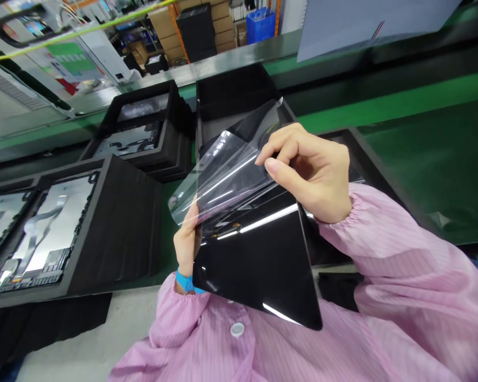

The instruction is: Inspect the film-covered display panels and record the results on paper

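Note:
A glossy black tablet screen panel (255, 265) is held tilted in front of my chest. My left hand (186, 239) grips its left edge, the thumb showing and the other fingers hidden behind it. Over the panel's upper part, a clear protective film (227, 175) is lifted and curled, its lower side still close to the glass. My right hand (313, 172) pinches the film between thumb and index finger, above the panel's upper right. Pink striped sleeves cover both arms, and a blue band (187, 281) circles the left wrist.
To the left, a black foam tray (119, 233) holds silver device parts with ribbon cables. Behind it stand stacked foam trays (171, 138). Another dark tray (239, 85) lies beyond the panel, on a green bench (430, 143). A grey sheet or screen (342, 26) rises at the back right.

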